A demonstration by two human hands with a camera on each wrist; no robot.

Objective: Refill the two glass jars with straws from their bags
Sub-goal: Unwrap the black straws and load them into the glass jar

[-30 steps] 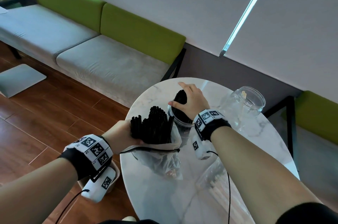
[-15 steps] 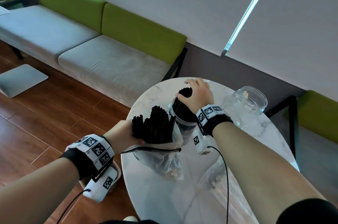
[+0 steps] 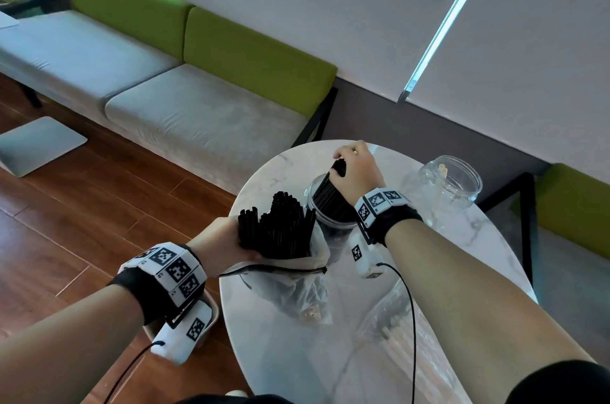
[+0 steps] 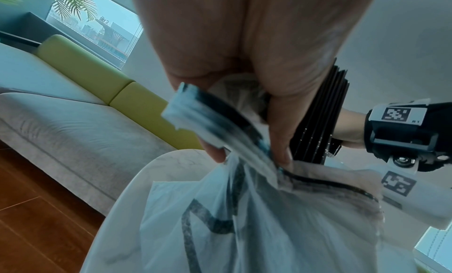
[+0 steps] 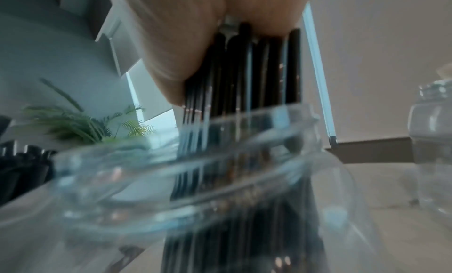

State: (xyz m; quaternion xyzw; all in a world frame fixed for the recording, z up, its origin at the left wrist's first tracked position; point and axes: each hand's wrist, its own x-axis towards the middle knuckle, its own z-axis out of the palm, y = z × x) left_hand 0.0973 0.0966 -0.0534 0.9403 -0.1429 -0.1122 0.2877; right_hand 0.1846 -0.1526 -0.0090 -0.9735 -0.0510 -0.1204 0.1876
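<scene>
At a round marble table (image 3: 287,354), seen from the head camera, a person's right hand (image 3: 355,169) closes around the top of a bundle of black straws (image 3: 331,192) whose lower ends stand inside a glass jar (image 3: 325,232) at the table's middle, the bundle's long axis leaning up and to the right, apparently so the straws drop in together rather than scatter. The left hand (image 3: 221,240) grips the gathered neck of a clear plastic bag (image 3: 297,288) at the table's near left edge, holding its remaining black straws (image 3: 277,228) upright, open ends up, probably to keep them ready for the next handful. A second glass jar (image 3: 445,192) stands at the far right, nearly empty, with pale straws in another bag (image 3: 396,331) lying near right. From the left wrist, fingers (image 4: 281,122) curl round the crumpled bag (image 4: 269,219) and pinch its black-edged rim, the straws (image 4: 318,113) running vertically behind them. From the right wrist, thumb and fingers (image 5: 171,55) press together on the straw bundle (image 5: 244,74), which points straight down through the jar's rim (image 5: 171,171); the other jar (image 5: 432,142) stands apart at right.
</scene>
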